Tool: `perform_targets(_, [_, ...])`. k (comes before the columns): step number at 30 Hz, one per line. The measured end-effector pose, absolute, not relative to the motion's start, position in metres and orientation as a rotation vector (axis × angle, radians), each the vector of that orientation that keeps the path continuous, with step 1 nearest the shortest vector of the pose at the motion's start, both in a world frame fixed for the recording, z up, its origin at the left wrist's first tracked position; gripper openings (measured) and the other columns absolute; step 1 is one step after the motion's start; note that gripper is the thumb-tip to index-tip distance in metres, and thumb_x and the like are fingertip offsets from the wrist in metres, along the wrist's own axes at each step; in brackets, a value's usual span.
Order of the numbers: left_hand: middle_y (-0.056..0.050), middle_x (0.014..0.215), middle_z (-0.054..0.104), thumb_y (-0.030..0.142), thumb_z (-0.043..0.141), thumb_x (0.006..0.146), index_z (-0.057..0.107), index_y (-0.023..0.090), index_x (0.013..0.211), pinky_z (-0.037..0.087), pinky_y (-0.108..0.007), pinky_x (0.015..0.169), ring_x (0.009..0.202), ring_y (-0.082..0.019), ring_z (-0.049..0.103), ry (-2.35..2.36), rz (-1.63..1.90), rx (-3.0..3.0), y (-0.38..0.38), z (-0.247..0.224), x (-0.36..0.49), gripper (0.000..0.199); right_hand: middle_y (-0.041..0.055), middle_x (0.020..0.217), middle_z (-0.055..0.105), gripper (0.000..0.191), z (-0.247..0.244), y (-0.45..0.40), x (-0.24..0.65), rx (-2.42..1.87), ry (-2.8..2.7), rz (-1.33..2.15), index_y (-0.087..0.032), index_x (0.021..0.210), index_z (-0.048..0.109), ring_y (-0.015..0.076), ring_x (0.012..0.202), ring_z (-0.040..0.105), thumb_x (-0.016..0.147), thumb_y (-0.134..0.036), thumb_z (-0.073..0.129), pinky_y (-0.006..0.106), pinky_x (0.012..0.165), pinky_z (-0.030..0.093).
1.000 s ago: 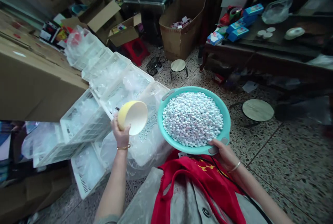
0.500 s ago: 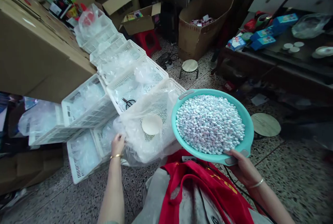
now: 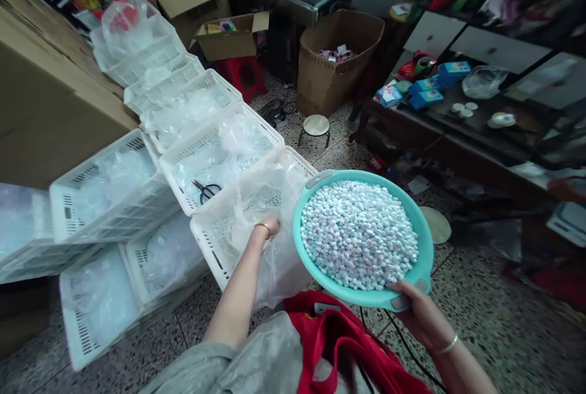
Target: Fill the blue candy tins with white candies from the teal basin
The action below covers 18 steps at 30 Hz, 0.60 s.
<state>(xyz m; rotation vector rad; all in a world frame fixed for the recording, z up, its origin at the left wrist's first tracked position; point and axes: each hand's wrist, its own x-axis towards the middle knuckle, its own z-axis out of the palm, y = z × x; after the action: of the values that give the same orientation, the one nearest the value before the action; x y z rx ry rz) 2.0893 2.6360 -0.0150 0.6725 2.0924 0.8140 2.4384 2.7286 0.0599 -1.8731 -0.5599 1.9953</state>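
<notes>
My right hand (image 3: pixel 419 308) grips the grey-padded handle of a teal basin (image 3: pixel 300 247), thumb over the rim. White, pebble-like pieces (image 3: pixel 359 232) are heaped in the basin, which is held in front of my body. My left hand (image 3: pixel 273 225) reaches over the nearest white plastic crate (image 3: pixel 208 247), into its clear plastic bag liner (image 3: pixel 286 266). Its fingers are curled, and what they hold, if anything, is hidden. A pale round dish (image 3: pixel 238 238) lies in the bag, partly behind my left forearm. Small pieces show in the bag beyond it.
Black-handled scissors (image 3: pixel 208 192) lie in the adjoining crate (image 3: pixel 176 189). More lined crates (image 3: pixel 98 214) stand left, beside large cardboard boxes (image 3: pixel 59 107). Round stools (image 3: pixel 315 125), a tall carton (image 3: pixel 325 85) and a cluttered dark table (image 3: pixel 439 131) are ahead and right.
My left hand has moved right, from the bag's left edge to its middle, over the crate. The crate's left rim is now uncovered. My right hand still holds the basin. The view has shifted.
</notes>
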Motion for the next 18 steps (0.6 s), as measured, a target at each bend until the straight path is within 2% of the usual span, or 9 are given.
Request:
perform_targets(3, [-0.010, 0.104, 0.066, 0.033, 0.057, 0.090, 0.067, 0.010, 0.100, 0.049, -0.046, 0.091, 0.102, -0.029, 0.061, 2.193, 0.772, 0.748, 2.655, 0.015, 2.055, 0.028, -0.0057, 0.068, 0.067, 0.037, 0.059, 2.729, 2.437, -1.866, -0.530, 1.996, -0.019, 0.078, 0.060, 0.0094, 0.048, 0.055, 0.046, -0.013, 0.078, 0.019, 0.043, 0.050])
perform_targets(5, [-0.014, 0.122, 0.061, 0.032, 0.055, 0.089, 0.065, 0.012, 0.113, 0.039, -0.049, 0.104, 0.120, -0.032, 0.052, 2.315, 0.812, 0.935, 2.685, 0.027, 2.035, 0.033, -0.0064, 0.064, 0.065, 0.036, 0.059, 2.729, 2.436, -1.885, -0.493, 1.986, -0.019, 0.077, 0.060, 0.0085, 0.045, 0.052, 0.046, -0.012, 0.077, 0.019, 0.041, 0.049])
perform_targets(7, [-0.014, 0.144, 0.046, 0.033, 0.056, 0.087, 0.057, 0.019, 0.129, 0.025, -0.051, 0.114, 0.138, -0.032, 0.034, 2.379, 0.766, 1.216, 2.717, 0.026, 2.025, 0.044, -0.0058, 0.066, 0.066, 0.037, 0.060, 2.729, 2.434, -1.891, -0.475, 1.983, -0.019, 0.077, 0.060, 0.0085, 0.045, 0.052, 0.045, -0.012, 0.077, 0.019, 0.041, 0.049])
perform_targets(9, [-0.011, 0.150, 0.039, 0.034, 0.057, 0.086, 0.056, 0.024, 0.131, 0.015, -0.054, 0.116, 0.143, -0.033, 0.025, 2.305, 0.553, 1.356, 2.733, 0.012, 2.030, 0.046, -0.0045, 0.071, 0.069, 0.037, 0.061, 2.730, 2.431, -1.871, -0.490, 1.992, -0.019, 0.078, 0.060, 0.0095, 0.048, 0.055, 0.045, -0.012, 0.077, 0.020, 0.043, 0.050])
perform_targets(10, [-0.011, 0.147, 0.044, 0.034, 0.058, 0.084, 0.060, 0.025, 0.126, 0.014, -0.056, 0.116, 0.141, -0.033, 0.029, 2.236, 0.434, 1.332, 2.731, 0.002, 2.037, 0.043, -0.0042, 0.072, 0.069, 0.036, 0.062, 2.730, 2.430, -1.858, -0.504, 1.994, -0.018, 0.077, 0.060, 0.0095, 0.049, 0.055, 0.046, -0.013, 0.076, 0.020, 0.044, 0.050])
perform_targets(11, [-0.011, 0.140, 0.051, 0.034, 0.060, 0.082, 0.065, 0.026, 0.118, 0.017, -0.058, 0.114, 0.137, -0.034, 0.036, 2.167, 0.332, 1.273, 2.723, -0.009, 2.046, 0.038, -0.0045, 0.069, 0.067, 0.034, 0.062, 2.730, 2.429, -1.847, -0.517, 1.993, -0.018, 0.076, 0.059, 0.0090, 0.048, 0.054, 0.046, -0.013, 0.076, 0.020, 0.043, 0.048])
perform_targets(13, [-0.012, 0.114, 0.066, 0.033, 0.070, 0.070, 0.071, 0.024, 0.098, 0.030, -0.059, 0.107, 0.119, -0.035, 0.054, 2.092, 0.246, 1.179, 2.692, -0.030, 2.065, 0.029, -0.0057, 0.059, 0.061, 0.029, 0.062, 2.731, 2.429, -1.852, -0.528, 1.983, -0.017, 0.071, 0.058, 0.0076, 0.043, 0.049, 0.048, -0.015, 0.074, 0.018, 0.040, 0.044])
perform_targets(15, [-0.012, 0.098, 0.070, 0.032, 0.076, 0.061, 0.072, 0.023, 0.087, 0.037, -0.056, 0.103, 0.108, -0.035, 0.061, 2.047, 0.229, 1.121, 2.658, -0.044, 2.078, 0.028, -0.0067, 0.053, 0.056, 0.026, 0.061, 2.732, 2.429, -1.875, -0.518, 1.974, -0.017, 0.068, 0.057, 0.0069, 0.041, 0.046, 0.048, -0.016, 0.073, 0.018, 0.038, 0.041])
perform_targets(18, [-0.013, 0.090, 0.071, 0.038, 0.073, 0.065, 0.072, 0.022, 0.084, 0.044, -0.050, 0.097, 0.099, -0.032, 0.065, 2.032, 0.311, 1.048, 2.641, -0.048, 2.080, 0.025, -0.0057, 0.057, 0.060, 0.030, 0.061, 2.734, 2.430, -1.857, -0.510, 2.010, -0.017, 0.074, 0.060, 0.0077, 0.042, 0.048, 0.048, -0.017, 0.074, 0.019, 0.040, 0.043])
